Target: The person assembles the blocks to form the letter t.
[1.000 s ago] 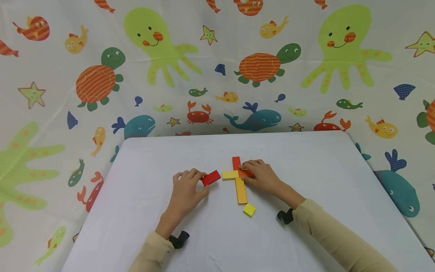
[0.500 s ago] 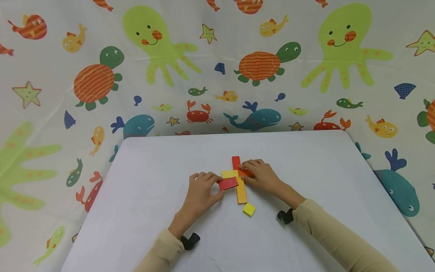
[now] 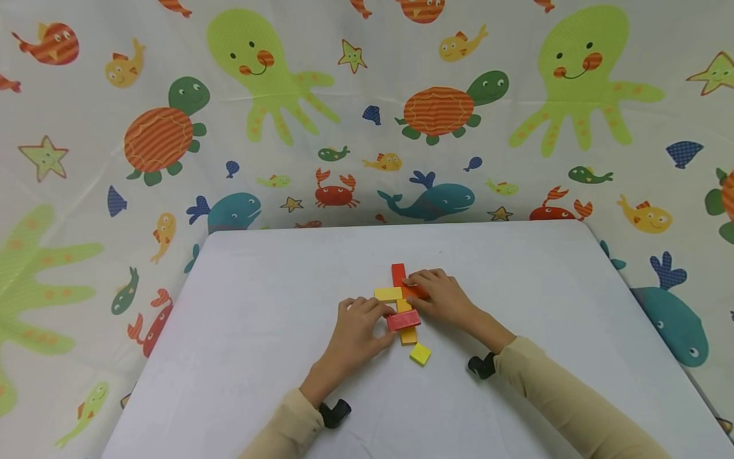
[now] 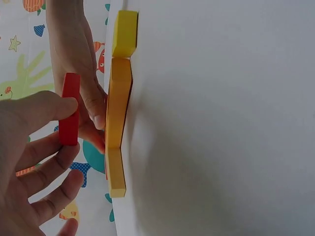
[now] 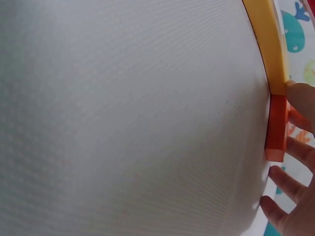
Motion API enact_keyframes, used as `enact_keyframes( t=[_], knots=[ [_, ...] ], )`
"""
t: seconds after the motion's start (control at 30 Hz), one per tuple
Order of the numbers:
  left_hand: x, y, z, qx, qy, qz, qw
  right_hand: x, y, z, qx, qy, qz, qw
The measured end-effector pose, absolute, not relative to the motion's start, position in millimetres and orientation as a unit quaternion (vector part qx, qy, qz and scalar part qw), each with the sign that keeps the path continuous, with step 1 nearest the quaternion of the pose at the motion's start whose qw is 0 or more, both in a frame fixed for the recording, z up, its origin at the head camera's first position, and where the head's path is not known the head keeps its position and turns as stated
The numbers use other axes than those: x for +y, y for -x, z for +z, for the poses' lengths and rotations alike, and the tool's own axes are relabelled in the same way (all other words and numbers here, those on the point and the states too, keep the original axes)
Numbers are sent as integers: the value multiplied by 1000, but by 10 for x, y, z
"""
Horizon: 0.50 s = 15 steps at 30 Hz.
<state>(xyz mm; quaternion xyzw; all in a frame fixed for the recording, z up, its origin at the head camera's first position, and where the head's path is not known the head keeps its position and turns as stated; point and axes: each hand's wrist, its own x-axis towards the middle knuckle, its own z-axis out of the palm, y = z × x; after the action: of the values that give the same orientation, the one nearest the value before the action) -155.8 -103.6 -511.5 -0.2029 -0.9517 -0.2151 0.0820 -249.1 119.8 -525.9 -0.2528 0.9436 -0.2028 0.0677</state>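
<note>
My left hand (image 3: 358, 335) pinches a red block (image 3: 404, 320) between thumb and fingers. That block hangs over the long amber block (image 3: 409, 336) and crosses it in the head view; the left wrist view shows a gap between the two. My right hand (image 3: 446, 299) has thumb and fingertips around an orange block (image 5: 276, 125), which lies flat against the head of the amber one. Another red block (image 3: 398, 274) points away at the far end, and a pale yellow block (image 3: 387, 294) sticks out to the left. A small yellow block (image 3: 420, 354) sits slantwise at the near end.
A white cloth covers the table (image 3: 275, 268). Behind it hangs a curtain (image 3: 367, 57) printed with sea animals. Each wrist carries a small black camera, the left one (image 3: 335, 413) and the right one (image 3: 482, 364) both close to the tabletop.
My left hand has carried the red block rightward and slightly nearer, from beside the blocks to over the long amber one, turning it on the way. The right hand has stayed put.
</note>
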Motion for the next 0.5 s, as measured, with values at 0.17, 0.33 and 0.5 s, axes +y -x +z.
enact_keyframes(
  t=[0.17,0.33,0.5],
  knots=[
    [-986,1534,-5129,-951,211,-214,74,1199,2487,-5270,944,255,-200,66],
    [-924,1505,-5137,-947,224,-218,68,1200,2485,-5263,943,255,-201,67],
    [-826,1487,-5170,-945,244,-207,67,1197,2479,-5245,943,256,-200,67]
  ],
)
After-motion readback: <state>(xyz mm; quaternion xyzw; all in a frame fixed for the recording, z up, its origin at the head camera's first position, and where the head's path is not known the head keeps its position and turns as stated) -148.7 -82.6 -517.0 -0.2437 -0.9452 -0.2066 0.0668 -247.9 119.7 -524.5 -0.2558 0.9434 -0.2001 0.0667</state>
